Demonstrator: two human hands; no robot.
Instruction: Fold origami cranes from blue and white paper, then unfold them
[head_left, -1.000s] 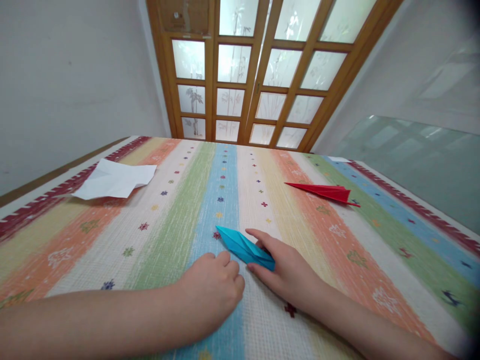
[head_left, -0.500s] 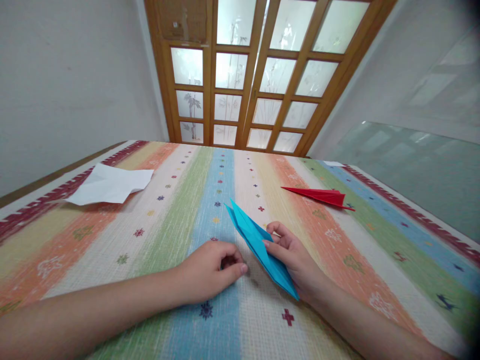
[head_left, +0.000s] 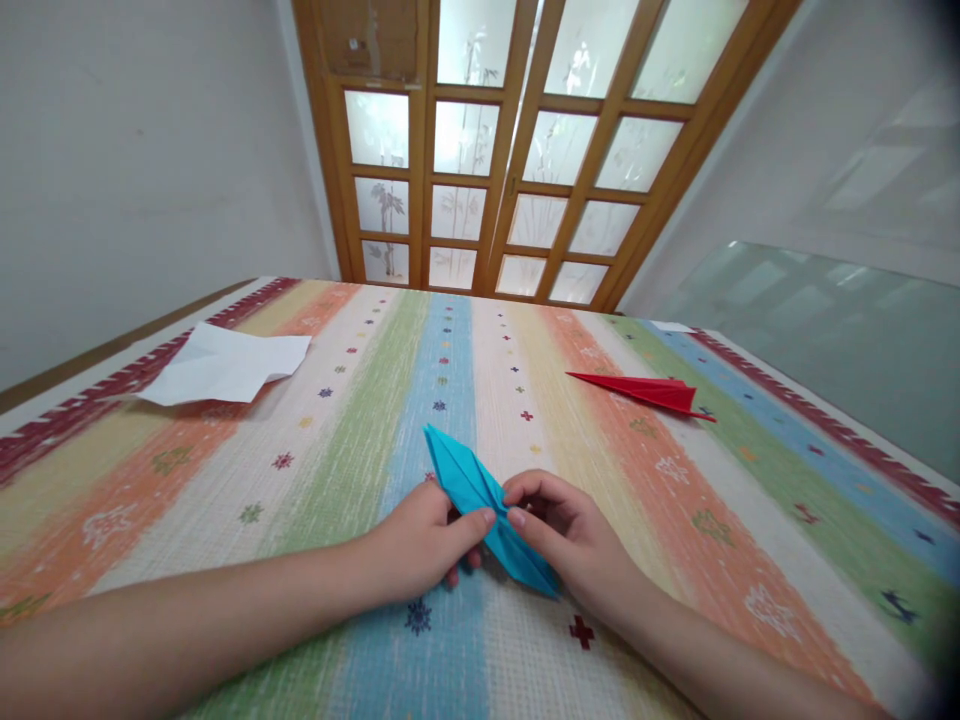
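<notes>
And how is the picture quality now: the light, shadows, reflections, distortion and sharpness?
Head view: the door panes glow brightly, partly washed out; head view: pale reflections cross the glassy panel, and the top right corner is dark; head view: the outer door post leans strongly, probably wide-angle distortion; head view: soft shadow under the blue paper, its main folds readable.

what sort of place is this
Probably a room in a home, perhaps a dining area: a striped tablecloth with small printed motifs, wooden doors with frosted panes beyond it, and a plain pale wall on the left.
</notes>
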